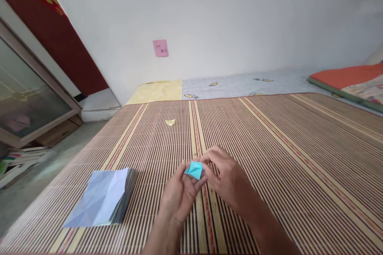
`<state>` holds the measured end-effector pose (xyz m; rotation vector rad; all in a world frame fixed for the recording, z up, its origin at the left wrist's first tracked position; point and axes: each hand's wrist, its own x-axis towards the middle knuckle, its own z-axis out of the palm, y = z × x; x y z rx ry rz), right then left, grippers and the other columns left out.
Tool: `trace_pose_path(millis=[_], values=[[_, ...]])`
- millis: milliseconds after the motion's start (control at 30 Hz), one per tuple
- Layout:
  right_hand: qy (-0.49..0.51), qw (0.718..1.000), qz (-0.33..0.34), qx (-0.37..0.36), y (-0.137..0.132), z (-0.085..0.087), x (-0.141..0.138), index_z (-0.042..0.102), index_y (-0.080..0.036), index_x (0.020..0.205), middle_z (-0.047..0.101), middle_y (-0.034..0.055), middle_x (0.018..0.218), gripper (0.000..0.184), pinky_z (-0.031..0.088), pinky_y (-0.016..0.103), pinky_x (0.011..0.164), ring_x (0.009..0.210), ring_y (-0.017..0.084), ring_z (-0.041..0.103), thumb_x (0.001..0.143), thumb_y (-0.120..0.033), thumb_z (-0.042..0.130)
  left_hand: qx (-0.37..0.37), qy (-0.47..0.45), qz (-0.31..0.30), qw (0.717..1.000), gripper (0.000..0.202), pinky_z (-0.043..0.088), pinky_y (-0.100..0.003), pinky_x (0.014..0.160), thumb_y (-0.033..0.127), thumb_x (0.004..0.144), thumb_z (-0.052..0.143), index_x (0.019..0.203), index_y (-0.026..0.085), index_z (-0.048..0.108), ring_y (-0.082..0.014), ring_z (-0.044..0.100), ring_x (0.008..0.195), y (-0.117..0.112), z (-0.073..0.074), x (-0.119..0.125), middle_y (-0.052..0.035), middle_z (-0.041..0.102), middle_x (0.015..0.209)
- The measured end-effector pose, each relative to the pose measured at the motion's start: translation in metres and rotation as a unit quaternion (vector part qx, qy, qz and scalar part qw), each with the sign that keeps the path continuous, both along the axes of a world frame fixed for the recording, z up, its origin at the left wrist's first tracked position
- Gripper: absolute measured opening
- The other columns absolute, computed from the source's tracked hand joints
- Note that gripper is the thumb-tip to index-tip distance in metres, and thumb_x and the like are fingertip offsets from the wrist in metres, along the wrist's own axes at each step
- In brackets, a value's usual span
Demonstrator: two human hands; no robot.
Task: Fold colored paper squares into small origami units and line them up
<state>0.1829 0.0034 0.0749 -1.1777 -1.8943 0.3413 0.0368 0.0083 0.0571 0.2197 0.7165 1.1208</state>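
A small folded piece of turquoise paper (195,170) is held between my two hands, above the striped mat. My left hand (178,191) supports it from the left, palm turned up, with the thumb at its edge and fingers beneath. From the right, my right hand (223,171) pinches the paper's edge between thumb and fingers. To the left lies a thick stack of folded paper (97,199) with a pale blue-grey sheet on top. Farther off, a small folded yellow paper piece (170,122) rests on the mat.
The striped bamboo mat (269,159) covers the bed, with patterned cloth (227,85) along the wall. A pink note (160,48) is stuck to the wall. Folded orange and floral bedding (353,79) lies at the far right. A glass-panelled cabinet (26,87) stands at the left.
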Motion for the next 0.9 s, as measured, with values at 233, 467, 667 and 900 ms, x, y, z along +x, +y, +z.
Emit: trace_pose_path(millis=[233,467,667,900], values=[[-0.077,0.996,0.000,0.038,0.001,-0.009,-0.012,0.066,-0.019,0.089,0.058,0.0061,0.094,0.018,0.049,0.038,0.078,0.089,0.023,0.056,0.085,-0.004,0.058,0.021,0.028,0.015,0.999,0.041,0.061,-0.035,0.084,0.022,0.106,0.036,0.092,0.006,0.072,-0.0202,0.075,0.079,-0.001,0.000,0.000,-0.0148,0.078,0.087],[-0.079,0.995,-0.011,0.060,0.001,-0.014,-0.012,0.062,-0.019,0.081,0.057,0.0058,0.089,0.019,0.047,0.037,0.074,0.086,0.023,0.056,0.088,-0.005,0.053,0.033,0.058,0.018,0.998,0.037,0.058,-0.039,0.090,0.027,0.104,0.044,0.098,0.006,0.073,-0.0235,0.074,0.089,-0.002,-0.002,-0.001,-0.0183,0.077,0.100],[-0.035,0.998,-0.028,-0.037,0.056,-0.008,0.005,0.066,-0.020,0.084,0.059,0.0029,0.096,0.013,0.050,0.033,0.081,0.091,0.019,0.061,0.092,-0.012,0.059,-0.005,0.136,0.111,0.984,0.032,0.047,-0.043,0.108,0.033,0.102,0.048,0.120,0.013,0.066,-0.0283,0.060,0.129,0.017,-0.019,-0.035,-0.0210,0.065,0.135],[-0.125,0.982,-0.093,-0.106,0.209,-0.036,-0.017,0.067,-0.014,0.108,0.068,0.0062,0.111,0.016,0.057,0.041,0.085,0.098,0.021,0.067,0.097,-0.026,0.066,-0.063,0.146,0.124,0.979,0.025,0.037,-0.048,0.117,0.028,0.096,0.056,0.116,0.016,0.065,-0.0302,0.048,0.142,0.026,-0.037,-0.051,-0.0204,0.055,0.148]])
